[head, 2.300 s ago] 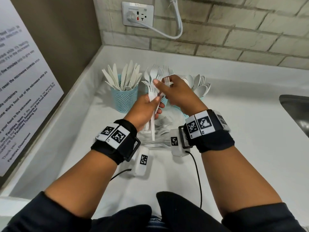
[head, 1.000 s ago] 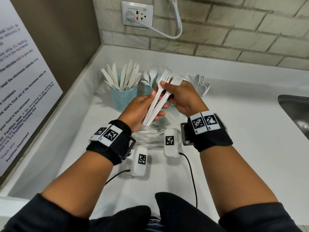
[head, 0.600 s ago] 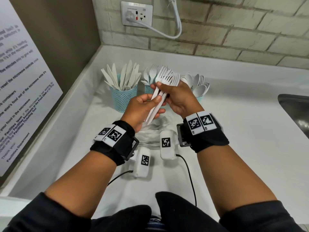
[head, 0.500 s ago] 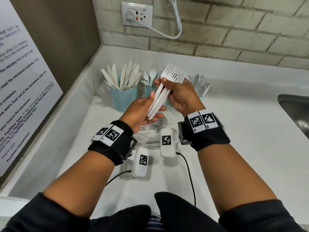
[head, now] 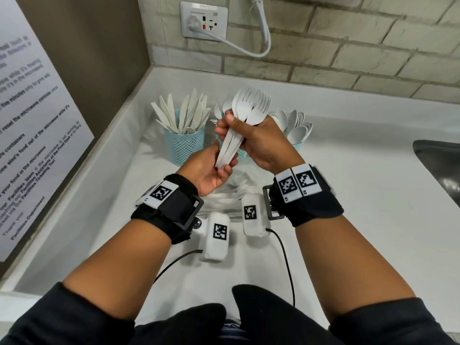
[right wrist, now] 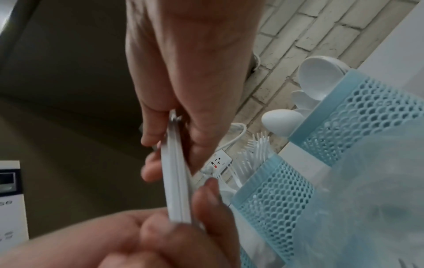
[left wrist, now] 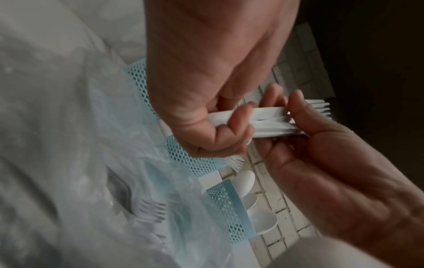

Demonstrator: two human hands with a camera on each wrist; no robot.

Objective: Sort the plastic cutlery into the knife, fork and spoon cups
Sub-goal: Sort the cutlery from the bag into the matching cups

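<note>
A bundle of several white plastic forks (head: 251, 108) stands nearly upright in the air, tines up, in front of the middle cup. My right hand (head: 258, 143) grips the handles just under the fork heads. Below it, my left hand (head: 211, 170) holds the lower ends of the handles, thumb on top. In the left wrist view the forks (left wrist: 270, 119) lie between both hands. Three blue mesh cups stand at the back: the knife cup (head: 184, 145) on the left, the fork cup (head: 241, 152) mostly hidden behind my hands, and the spoon cup (head: 297, 145) on the right.
A clear plastic bag with more white cutlery (head: 231, 192) lies on the white counter under my wrists. A steel sink (head: 440, 165) sits at the right edge. A wall with a notice (head: 37, 120) closes the left side, and a socket with a cable (head: 204, 21) is on the brick wall.
The forks have been gathered into a tighter, more upright bundle and lifted a little higher. My right hand slid up toward the fork heads while the left stayed at the handle ends.
</note>
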